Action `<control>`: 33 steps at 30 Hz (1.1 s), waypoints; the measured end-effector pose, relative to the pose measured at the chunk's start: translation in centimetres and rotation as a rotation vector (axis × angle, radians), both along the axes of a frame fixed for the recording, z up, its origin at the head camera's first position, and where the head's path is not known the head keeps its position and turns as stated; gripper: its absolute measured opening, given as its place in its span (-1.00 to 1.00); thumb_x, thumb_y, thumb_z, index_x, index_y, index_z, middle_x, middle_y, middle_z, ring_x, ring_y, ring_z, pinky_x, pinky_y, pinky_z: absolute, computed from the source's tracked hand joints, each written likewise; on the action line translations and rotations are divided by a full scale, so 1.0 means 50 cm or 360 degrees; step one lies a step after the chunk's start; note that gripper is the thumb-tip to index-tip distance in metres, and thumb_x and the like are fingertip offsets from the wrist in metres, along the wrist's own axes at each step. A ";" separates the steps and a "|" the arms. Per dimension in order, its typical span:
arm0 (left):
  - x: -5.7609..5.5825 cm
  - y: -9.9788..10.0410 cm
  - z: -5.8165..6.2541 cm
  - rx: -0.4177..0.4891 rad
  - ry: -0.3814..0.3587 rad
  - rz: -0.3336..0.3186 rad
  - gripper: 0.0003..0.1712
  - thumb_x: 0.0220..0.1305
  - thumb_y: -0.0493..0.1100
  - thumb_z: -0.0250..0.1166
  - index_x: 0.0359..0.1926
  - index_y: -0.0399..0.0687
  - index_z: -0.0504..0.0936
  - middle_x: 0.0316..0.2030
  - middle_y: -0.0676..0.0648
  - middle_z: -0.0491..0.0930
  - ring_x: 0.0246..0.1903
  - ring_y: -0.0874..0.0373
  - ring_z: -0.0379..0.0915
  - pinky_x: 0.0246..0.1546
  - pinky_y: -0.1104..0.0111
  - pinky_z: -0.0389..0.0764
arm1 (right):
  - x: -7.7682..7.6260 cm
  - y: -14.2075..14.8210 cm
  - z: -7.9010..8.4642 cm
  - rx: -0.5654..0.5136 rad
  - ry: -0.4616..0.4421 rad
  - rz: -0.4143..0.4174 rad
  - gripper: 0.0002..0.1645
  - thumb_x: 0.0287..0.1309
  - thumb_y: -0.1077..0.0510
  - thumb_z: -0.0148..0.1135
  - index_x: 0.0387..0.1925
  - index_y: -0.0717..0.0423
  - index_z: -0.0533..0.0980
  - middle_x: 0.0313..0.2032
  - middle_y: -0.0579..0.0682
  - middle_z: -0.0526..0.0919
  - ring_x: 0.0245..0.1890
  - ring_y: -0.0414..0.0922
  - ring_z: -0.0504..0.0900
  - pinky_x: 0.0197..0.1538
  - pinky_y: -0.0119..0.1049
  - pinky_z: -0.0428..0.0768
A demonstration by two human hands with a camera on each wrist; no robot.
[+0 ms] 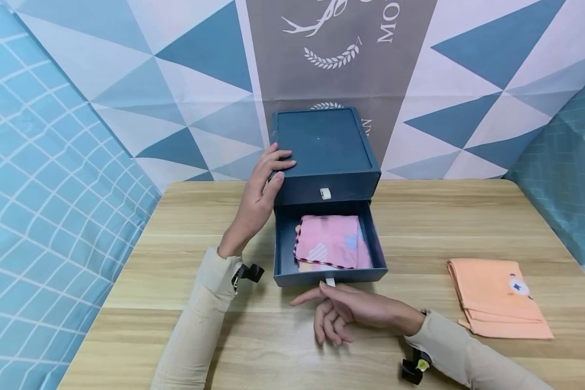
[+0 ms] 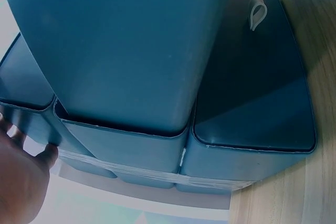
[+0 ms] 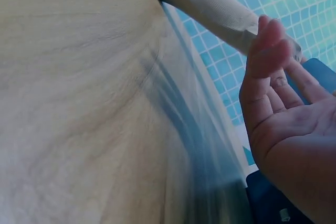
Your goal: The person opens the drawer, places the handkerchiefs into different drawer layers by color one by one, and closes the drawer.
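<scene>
Right-hand fingers [image 1: 310, 296] lie at the pulled-out drawer's [image 1: 296, 279] white tab [image 1: 330, 281].

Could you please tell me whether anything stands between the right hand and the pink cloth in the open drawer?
Yes: the open drawer's front panel stands between the right hand, which is at its near side, and the pink cloth inside. From above, nothing visible covers the cloth.

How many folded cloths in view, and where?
2: the pink cloth inside the open drawer, and the orange cloth on the table, at the right. The closed top drawer could hide more.
</scene>
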State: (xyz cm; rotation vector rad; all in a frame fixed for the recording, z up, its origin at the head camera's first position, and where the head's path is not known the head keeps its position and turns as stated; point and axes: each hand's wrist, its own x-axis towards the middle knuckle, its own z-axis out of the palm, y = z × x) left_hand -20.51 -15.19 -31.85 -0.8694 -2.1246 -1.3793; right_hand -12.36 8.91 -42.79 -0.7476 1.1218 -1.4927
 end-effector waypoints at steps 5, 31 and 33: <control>0.002 0.002 0.002 0.0002 0.0003 -0.0003 -0.64 0.52 -0.36 -0.09 0.17 -0.42 0.51 0.32 -0.37 0.32 0.51 -0.20 -0.13 0.50 0.14 -0.08 | -0.009 0.002 0.001 -0.0010 0.0029 -0.0008 -0.24 0.59 -0.20 -0.62 0.52 0.09 0.15 0.08 0.23 0.64 0.11 0.11 0.60 0.22 0.03 0.49; 0.004 -0.002 0.003 -0.0002 -0.0009 0.0000 -0.64 0.52 -0.35 -0.07 0.17 -0.40 0.52 0.32 -0.36 0.33 0.51 -0.20 -0.13 0.50 0.16 -0.09 | -0.031 -0.015 0.014 -0.0042 0.0128 -0.0295 -0.27 0.60 -0.16 -0.48 0.45 0.21 0.25 0.26 0.32 0.48 0.31 0.24 0.41 0.38 0.12 0.29; 0.004 -0.002 0.003 0.0001 -0.0011 -0.0002 -0.64 0.52 -0.34 -0.07 0.17 -0.40 0.52 0.32 -0.36 0.33 0.51 -0.19 -0.13 0.50 0.16 -0.09 | -0.034 -0.016 0.014 -0.0054 0.0116 -0.0305 -0.27 0.60 -0.17 -0.46 0.44 0.23 0.26 0.21 0.31 0.53 0.27 0.26 0.45 0.35 0.15 0.33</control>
